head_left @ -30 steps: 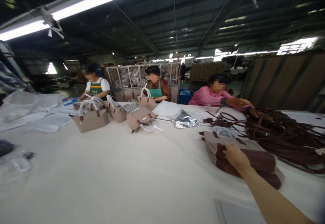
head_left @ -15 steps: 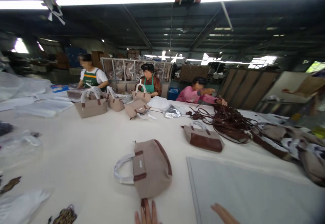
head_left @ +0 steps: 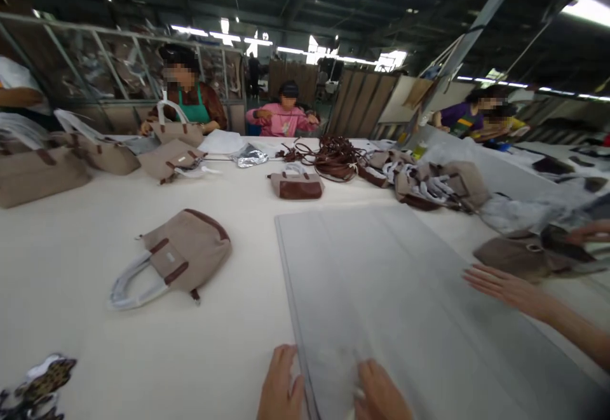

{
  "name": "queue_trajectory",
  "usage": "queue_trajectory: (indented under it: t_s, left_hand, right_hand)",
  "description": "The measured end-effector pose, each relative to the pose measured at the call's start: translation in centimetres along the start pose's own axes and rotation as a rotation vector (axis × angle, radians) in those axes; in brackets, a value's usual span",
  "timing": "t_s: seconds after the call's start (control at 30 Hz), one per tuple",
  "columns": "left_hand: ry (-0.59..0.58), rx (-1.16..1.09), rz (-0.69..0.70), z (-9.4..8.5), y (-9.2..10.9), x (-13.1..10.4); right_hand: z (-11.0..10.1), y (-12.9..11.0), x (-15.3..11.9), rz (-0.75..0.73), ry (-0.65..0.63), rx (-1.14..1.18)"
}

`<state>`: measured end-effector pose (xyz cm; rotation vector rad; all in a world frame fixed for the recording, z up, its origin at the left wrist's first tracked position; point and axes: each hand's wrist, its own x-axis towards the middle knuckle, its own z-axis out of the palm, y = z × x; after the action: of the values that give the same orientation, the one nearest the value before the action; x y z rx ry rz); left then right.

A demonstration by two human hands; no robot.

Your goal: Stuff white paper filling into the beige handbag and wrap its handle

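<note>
My left hand [head_left: 279, 385] and right hand [head_left: 381, 394] are both cut off by the near edge, so I cannot see the wrists. The grey sheet [head_left: 405, 305] runs out of frame at near right. A patterned scrap [head_left: 33, 385] at near left is clipped and blurred (I cannot tell what it is). The tan bag [head_left: 33, 175] at far left is cut by the edge. Another person's hand [head_left: 505, 286] enters from the right, arm clipped.

Open tabletop [head_left: 229, 356] lies left of the grey sheet [head_left: 395, 293], broken only by a tan bag [head_left: 183, 255]. Right of the sheet, another person's hand [head_left: 505, 286] and piled bags [head_left: 429, 182] block the way.
</note>
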<state>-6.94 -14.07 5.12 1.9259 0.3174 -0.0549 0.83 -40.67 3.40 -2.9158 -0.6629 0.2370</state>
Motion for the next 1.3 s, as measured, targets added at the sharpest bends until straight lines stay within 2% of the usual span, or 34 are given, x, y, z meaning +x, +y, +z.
queue_trajectory:
  t_s: [0.07,0.13,0.27,0.4,0.63,0.73,0.9,1.03,1.13,1.3]
  left_hand:
    - [-0.030,-0.085,-0.057,1.9,2.2,-1.1]
    - [-0.013,-0.148,-0.142,3.2,3.7,-1.6]
    - [0.086,-0.255,-0.343,4.3,4.8,-1.4]
    - [0.135,-0.281,-0.359,4.6,5.6,-0.8]
    - [0.280,-0.331,-0.451,3.4,7.9,1.5]
    - [0.290,-0.329,-0.451,2.9,9.3,3.0]
    - [0.375,-0.135,-0.301,2.4,11.9,4.2]
    - [0.309,-0.083,-0.209,2.9,13.4,4.0]
    - [0.282,-0.052,-0.155,3.5,13.5,4.2]
    - [0.265,-0.124,-0.288,3.7,12.1,5.0]
  right_hand:
    - [0.4,0.6,-0.1,-0.053,-0.029,-0.073]
    - [0.3,1.2,0.1,-0.086,-0.049,-0.059]
    - [-0.4,1.8,0.2,-0.116,-0.066,0.044]
    - [-1.9,2.2,0.3,-0.137,-0.097,0.197]
    - [-3.6,3.6,1.0,-0.095,-0.156,0.502]
    - [-3.7,3.8,1.0,-0.069,-0.180,0.594]
    - [-4.0,3.8,1.1,-0.031,-0.207,0.652]
    - [-4.2,3.8,1.1,-0.045,-0.209,0.660]
    - [-4.3,3.8,1.0,-0.080,-0.212,0.628]
    - [-4.0,4.0,1.0,-0.061,-0.217,0.653]
